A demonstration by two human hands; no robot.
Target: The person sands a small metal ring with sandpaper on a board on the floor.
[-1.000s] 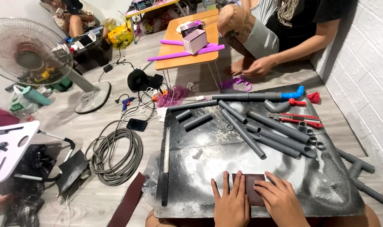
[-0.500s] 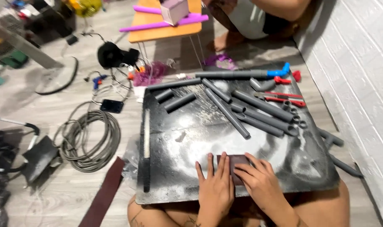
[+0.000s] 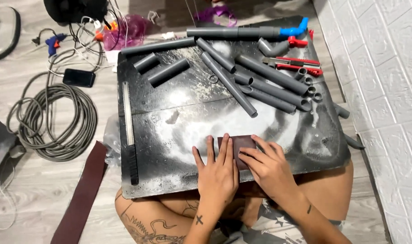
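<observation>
Dusty black board (image 3: 169,135), 2 hands (image 3: 219,174) flattening sandpaper (image 3: 242,143)

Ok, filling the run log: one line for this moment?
left hand: flat on brown sheet | right hand: on sheet | surface: black board

View now lower, closer; fan, other person gone.

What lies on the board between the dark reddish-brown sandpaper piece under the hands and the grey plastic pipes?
In the head view, only bare dust-streaked black board separates the sandpaper piece from the grey pipes.
</observation>
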